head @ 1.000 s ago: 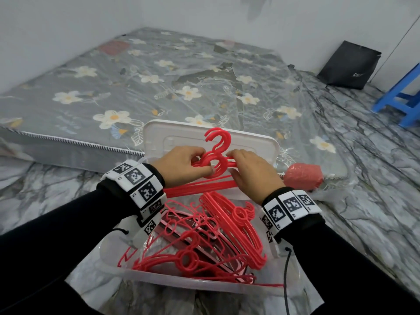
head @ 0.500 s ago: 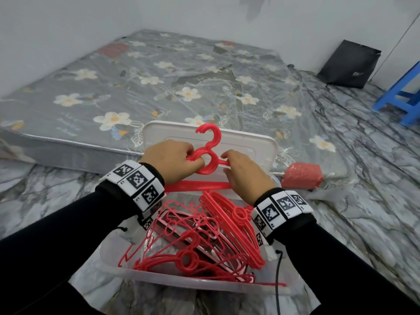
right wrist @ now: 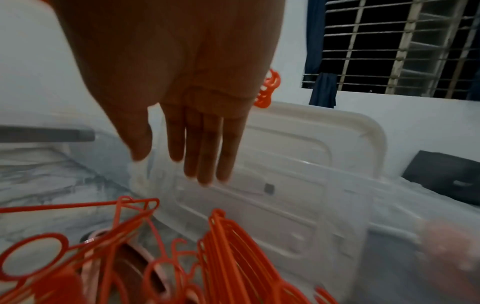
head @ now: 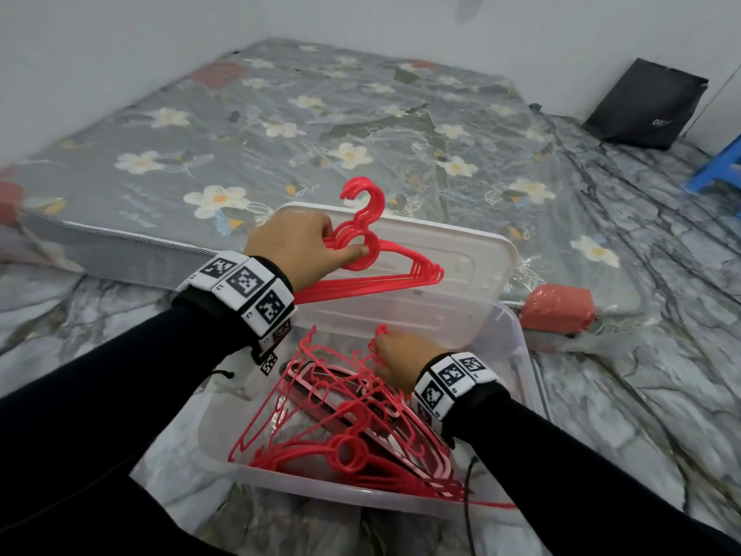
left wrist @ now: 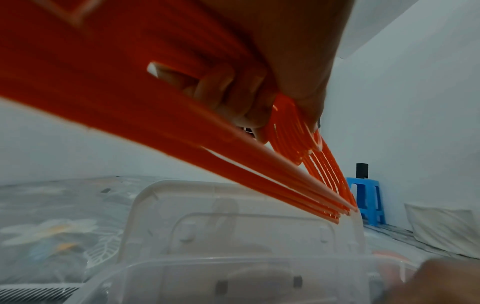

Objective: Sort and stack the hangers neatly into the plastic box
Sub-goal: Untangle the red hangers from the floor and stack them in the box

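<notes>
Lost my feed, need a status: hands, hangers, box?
Left hand grips aligned hanger bundle above box. Right hand open, fingers straight, over loose hangers in box. Lid propped behind; nothing blocking.

no word can be read with any certainty. the black bag (head: 645,104) leaning on the far wall carries a short pale logo, too small and blurred to spell out. the white wristbands (head: 244,284) on both arms bear black square coded markers, with tiny characters under some of them that cannot be made out. the wrist views show no writing
</notes>
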Available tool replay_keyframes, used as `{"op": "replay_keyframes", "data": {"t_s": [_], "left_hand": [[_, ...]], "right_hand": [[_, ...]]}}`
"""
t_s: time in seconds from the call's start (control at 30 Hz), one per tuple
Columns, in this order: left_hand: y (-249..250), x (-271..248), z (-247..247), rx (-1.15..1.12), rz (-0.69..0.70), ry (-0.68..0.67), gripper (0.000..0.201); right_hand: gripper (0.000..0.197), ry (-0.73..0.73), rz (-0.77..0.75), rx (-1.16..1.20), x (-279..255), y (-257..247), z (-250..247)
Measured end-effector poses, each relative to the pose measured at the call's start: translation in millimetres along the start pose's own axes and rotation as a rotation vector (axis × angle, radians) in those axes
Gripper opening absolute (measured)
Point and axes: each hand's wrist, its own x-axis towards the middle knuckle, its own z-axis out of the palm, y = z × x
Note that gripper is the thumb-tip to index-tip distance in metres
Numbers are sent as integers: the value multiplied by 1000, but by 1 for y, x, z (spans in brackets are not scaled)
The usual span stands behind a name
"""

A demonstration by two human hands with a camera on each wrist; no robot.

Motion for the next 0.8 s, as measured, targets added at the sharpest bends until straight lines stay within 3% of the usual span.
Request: {"op": "replay_keyframes", "data": {"t_s": [0.1,0.2,0.43,0.8], "left_hand": [[0,0,2,23,-3,-31,59],[-1,-1,4,24,2,-71,59],[-1,3,7,25,3,-84,58],[1,5,9,11,3,-94,55]], "right_hand": [[42,-158,30,-3,13,-4,20],[39,-190,50,36,22,-6,31],[15,-36,56,134,30,-6,23],[18,140,111,312,0,31,-49]]}}
